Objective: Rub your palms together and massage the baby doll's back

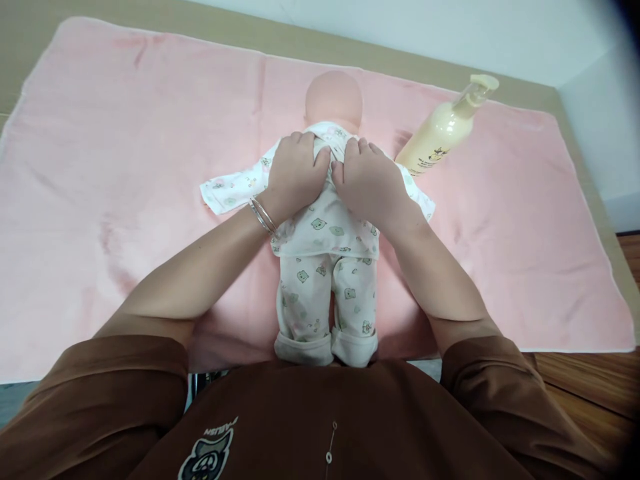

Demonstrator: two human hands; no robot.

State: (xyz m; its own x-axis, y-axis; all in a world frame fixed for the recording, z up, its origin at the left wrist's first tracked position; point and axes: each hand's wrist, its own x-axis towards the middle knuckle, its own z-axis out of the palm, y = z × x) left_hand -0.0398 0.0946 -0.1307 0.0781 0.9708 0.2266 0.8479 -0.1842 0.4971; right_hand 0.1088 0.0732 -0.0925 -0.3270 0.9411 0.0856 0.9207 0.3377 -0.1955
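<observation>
A baby doll [334,97] lies stretched out in front of me, its bare head away from me and no face showing. It wears a white printed top [325,230] and matching trousers [305,293] with turned-up cuffs. On the left side of its upper back rests my left hand [297,167], palm down, a silver bangle at the wrist. My right hand [373,180] lies flat on the right side, mirroring it. The two thumbs point toward each other near the middle of the back. Both hands press on the cloth without gripping anything.
Under the doll a pink mat [150,167] covers most of the table [225,23]. A cream pump bottle [437,137] stands right of the doll, near its sleeve. A white wall rises behind, and wooden flooring [590,393] shows at lower right.
</observation>
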